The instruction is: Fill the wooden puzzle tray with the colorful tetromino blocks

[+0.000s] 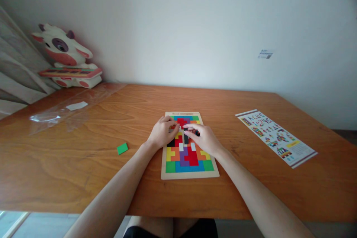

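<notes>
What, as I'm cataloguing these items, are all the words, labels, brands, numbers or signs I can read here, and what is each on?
None can be quoted with certainty.
Puzzle board: a line of lettering along the far edge, too blurred to read.
Printed sheet: text among small pictures, too small to read.
Sticker on the wall: printed marks, too small to read.

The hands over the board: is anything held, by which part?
I cannot tell: the right hand is by a black piece, left hand nearby; any grip is unclear.
</notes>
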{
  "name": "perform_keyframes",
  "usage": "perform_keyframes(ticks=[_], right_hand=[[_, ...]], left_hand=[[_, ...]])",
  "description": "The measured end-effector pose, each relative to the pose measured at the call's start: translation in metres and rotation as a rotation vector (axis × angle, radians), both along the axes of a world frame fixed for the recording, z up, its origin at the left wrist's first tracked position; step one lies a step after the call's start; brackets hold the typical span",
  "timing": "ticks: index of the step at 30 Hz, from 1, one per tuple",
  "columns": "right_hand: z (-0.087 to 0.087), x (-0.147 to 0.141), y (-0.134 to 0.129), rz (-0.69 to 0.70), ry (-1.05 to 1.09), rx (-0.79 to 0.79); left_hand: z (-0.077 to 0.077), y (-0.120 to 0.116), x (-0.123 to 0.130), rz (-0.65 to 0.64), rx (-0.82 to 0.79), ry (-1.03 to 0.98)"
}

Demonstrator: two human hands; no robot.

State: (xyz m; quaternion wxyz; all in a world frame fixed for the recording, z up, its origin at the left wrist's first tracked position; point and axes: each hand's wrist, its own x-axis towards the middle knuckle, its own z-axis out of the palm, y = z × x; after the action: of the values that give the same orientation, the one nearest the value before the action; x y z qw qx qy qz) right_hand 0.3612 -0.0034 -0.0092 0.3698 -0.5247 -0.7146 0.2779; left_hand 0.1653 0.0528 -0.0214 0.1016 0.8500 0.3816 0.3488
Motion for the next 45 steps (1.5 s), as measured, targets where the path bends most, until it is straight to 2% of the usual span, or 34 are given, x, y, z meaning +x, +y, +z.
perform_keyframes(ticks=[3,8,12,20,24,28,33,36,38,41,45], right_hand=[[0.0,0.0,0.001,0.02,-0.057,-0.008],[-0.007,0.002,0.001,0.046,-0.24,0.148],[-0.009,0.003,-0.001,0.053,-0.289,0.148],[-0.007,0.007,0.0,0.041,-0.156,0.183],[-0.008,0.022,0.006,-0.149,-0.055,0.237],[-0.015,0.04,0.014,-0.323,0.001,0.292],[-0.026,0.053,0.024,-0.474,0.119,0.202],[-0.027,0.055,0.027,-0.505,0.168,0.159],[-0.025,0.054,0.027,-0.497,0.172,0.154],[-0.025,0.054,0.026,-0.486,0.17,0.158],[-0.027,0.056,0.026,-0.479,0.154,0.18]], left_hand=[[-0.002,0.001,0.0,0.005,0.006,0.01],[-0.001,0.0,0.0,0.013,-0.005,0.022],[0.001,-0.001,0.0,0.014,-0.007,0.029],[0.001,-0.001,0.0,0.011,-0.009,0.001],[0.007,-0.002,-0.008,0.065,-0.004,-0.023],[0.02,-0.004,-0.039,0.102,0.01,0.031],[0.038,-0.013,-0.117,0.211,-0.163,0.206],[0.044,-0.022,-0.165,0.283,-0.39,0.299],[0.045,-0.025,-0.188,0.253,-0.586,0.297],[0.045,-0.025,-0.203,0.225,-0.722,0.265],[0.045,-0.02,-0.194,0.172,-0.819,0.283]])
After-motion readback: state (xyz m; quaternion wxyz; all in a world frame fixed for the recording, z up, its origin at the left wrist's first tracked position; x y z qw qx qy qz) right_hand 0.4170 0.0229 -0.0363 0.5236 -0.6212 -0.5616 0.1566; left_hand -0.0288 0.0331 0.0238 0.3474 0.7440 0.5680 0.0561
